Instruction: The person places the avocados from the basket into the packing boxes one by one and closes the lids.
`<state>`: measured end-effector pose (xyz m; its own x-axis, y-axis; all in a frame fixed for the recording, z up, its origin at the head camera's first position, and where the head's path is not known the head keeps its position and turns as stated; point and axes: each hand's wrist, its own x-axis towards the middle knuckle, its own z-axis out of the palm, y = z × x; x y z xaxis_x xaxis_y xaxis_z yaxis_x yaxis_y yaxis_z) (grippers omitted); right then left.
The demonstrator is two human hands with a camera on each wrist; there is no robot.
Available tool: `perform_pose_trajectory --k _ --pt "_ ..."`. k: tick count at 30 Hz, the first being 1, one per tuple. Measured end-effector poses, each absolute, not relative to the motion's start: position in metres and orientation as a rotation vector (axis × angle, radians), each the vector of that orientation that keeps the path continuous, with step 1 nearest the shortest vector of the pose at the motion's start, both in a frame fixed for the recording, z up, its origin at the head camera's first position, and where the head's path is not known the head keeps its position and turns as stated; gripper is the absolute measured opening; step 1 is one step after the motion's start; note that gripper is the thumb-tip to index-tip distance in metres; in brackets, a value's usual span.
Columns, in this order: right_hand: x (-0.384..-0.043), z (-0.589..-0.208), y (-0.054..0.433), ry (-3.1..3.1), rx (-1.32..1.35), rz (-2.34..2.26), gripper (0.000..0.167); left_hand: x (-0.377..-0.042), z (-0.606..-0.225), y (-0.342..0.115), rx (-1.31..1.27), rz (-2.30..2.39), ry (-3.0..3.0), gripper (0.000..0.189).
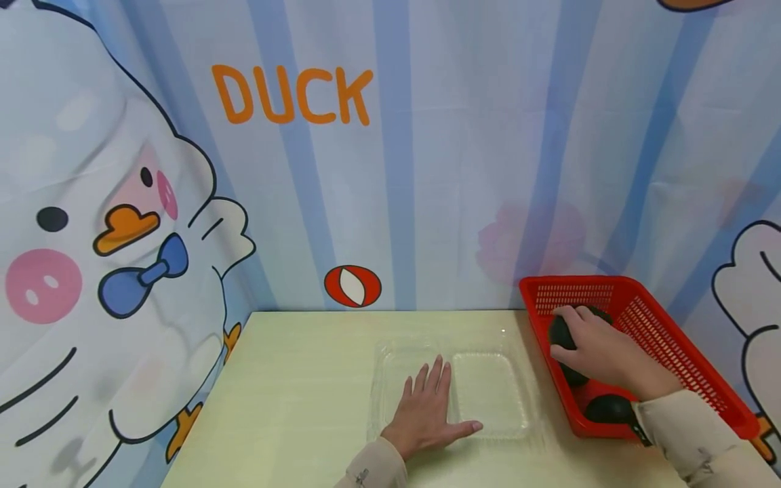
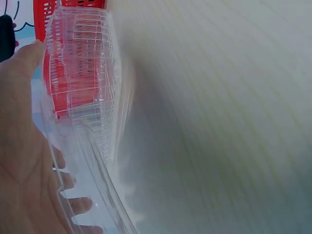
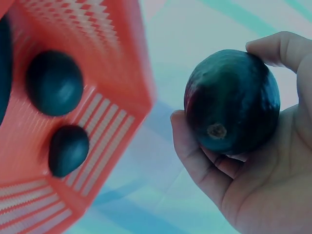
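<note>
The right hand grips a dark fruit (round, so probably best held firmly) over the red basket, while the left hand, spread on the clear tray, should press only lightly.

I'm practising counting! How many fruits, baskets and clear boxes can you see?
Fruits: at least 3 (another dark shape is cut off at the picture's edge)
Basket: 1
Clear box: 1
Total: at least 5
</note>
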<state>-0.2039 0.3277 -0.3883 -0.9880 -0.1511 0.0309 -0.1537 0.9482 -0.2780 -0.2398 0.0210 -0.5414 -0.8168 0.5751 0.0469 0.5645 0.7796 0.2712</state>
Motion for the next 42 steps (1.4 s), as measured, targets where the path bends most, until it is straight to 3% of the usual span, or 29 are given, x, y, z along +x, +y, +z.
perform_pose_trajectory --k 22,32,42 --pt "-0.214 -0.426 0.215 -3.151 0.23 0.567 0.064 -0.243 -0.544 0.023 0.91 0.4 2.925 0.113" --pt "-0.221 -0.464 0.196 -3.228 -0.041 0.724 0.069 -0.241 -0.547 0.022 0.929 0.374 2.973 0.114" --pt "-0.225 -0.487 0.192 -3.211 -0.078 0.682 0.065 -0.242 -0.542 0.021 0.954 0.383 2.95 0.112"
